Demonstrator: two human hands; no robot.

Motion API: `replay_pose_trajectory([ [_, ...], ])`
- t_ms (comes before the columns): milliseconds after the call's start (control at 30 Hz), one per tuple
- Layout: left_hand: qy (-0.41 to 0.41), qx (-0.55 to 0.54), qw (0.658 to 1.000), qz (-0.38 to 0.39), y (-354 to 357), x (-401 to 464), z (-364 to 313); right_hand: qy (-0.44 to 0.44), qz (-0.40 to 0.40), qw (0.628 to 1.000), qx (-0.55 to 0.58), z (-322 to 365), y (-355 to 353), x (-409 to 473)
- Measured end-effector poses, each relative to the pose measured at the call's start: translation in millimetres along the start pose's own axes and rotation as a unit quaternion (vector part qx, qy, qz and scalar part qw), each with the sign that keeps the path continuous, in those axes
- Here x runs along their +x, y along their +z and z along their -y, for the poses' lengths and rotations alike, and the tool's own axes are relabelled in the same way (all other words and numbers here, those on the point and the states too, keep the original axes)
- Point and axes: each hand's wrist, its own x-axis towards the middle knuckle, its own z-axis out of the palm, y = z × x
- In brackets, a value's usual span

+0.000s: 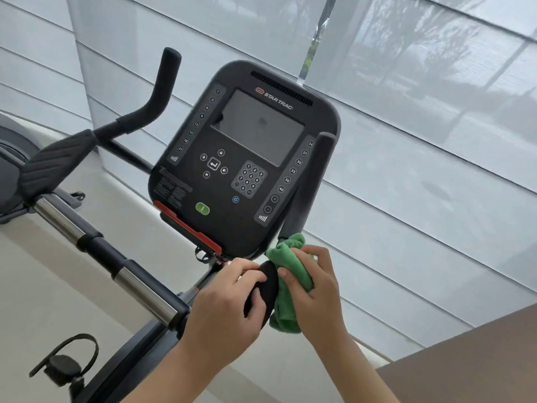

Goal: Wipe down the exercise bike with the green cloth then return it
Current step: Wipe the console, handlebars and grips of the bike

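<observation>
Views: one only, a wide-angle head camera; no second view shares the scene.
Position: above and behind the person's two forearms, which enter from the bottom edge.
Facing: forward and down, rolled so that the dark grey square console (244,158) of the exercise bike leans to one side.
Nearness: close; the console fills the middle of the frame.
Edges: pale sheer window blinds (421,117) lie beyond, a black pedal with strap (65,365) sits at lower left.
</observation>
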Motion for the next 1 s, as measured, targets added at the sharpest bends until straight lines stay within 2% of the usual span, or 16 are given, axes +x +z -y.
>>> replay_pose_trajectory([
  [100,0.002,0.0,1.0,0.006,-0.5,0.9,0.2,-0.089,0.014,0.988,-0.124,4.3,5.2,18.0],
  [200,-0.002,-0.005,1.0,0.003,-0.3,2.2,0.8,-0.209,0.045,0.944,-0.251,7.9,7.3,49.1],
  [367,-0.004,-0.018,1.0,-0.012,-2.0,2.0,0.7,-0.281,0.208,0.888,-0.298,22.2,6.6,83.1],
  [500,-0.005,-0.032,0.999,-0.042,-5.0,1.4,0.1,-0.288,0.359,0.843,-0.279,33.5,-9.4,102.0],
  [567,-0.011,-0.036,0.998,-0.051,-7.0,2.7,-0.8,-0.294,0.439,0.794,-0.3,36.2,-23.8,114.1],
  [700,-0.021,-0.036,0.998,-0.037,-8.4,3.6,0.6,-0.364,0.51,0.669,-0.4,48.1,-21.0,134.2],
  [767,-0.021,-0.034,0.999,-0.034,-9.0,2.2,1.3,-0.34,0.552,0.605,-0.463,53.9,-8.1,143.6],
  [833,-0.017,-0.029,0.999,-0.036,-8.9,2.4,1.4,-0.323,0.566,0.568,-0.503,56.2,2.6,148.1],
  [900,-0.016,-0.03,0.999,-0.042,-7.6,3.2,1.6,-0.371,0.538,0.571,-0.498,53.2,7.0,146.7],
  [1000,-0.014,-0.025,0.999,-0.044,-5.1,2.8,0.9,-0.43,0.468,0.615,-0.468,41.6,-0.1,140.4],
])
